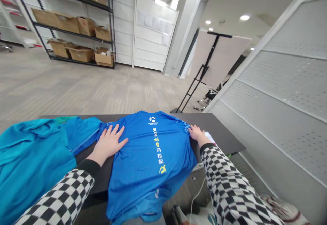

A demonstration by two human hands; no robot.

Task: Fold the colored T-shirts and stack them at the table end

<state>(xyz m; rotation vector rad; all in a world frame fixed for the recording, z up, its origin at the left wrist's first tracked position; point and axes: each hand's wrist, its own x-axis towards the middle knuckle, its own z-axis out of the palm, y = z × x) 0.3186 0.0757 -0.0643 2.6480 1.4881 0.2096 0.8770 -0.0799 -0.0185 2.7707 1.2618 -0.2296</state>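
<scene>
Blue T-shirt (150, 157), smooth synthetic knit with a slight sheen, spread flat across the dark matte table (219, 129); white logo and a line of white and yellow print down the middle; near hem hanging over the table's near edge. Left hand (108, 143) open wide, fingers spread, palm pressed flat on the shirt's left side. Right hand (196, 133) at the shirt's right edge, fingers curled onto gathered fabric; grip or mere touch cannot be told. Both forearms in black-and-white checkered sleeves (224, 177) with black cuffs. Teal garments (30, 157), crumpled and softly folded, heaped on the left end of the table. Beyond, grey carpet floor; far left, black metal shelving (76, 34) bearing brown cardboard boxes; right, a white perforated partition panel (288, 82); centre far, a black stand (199, 78).
</scene>
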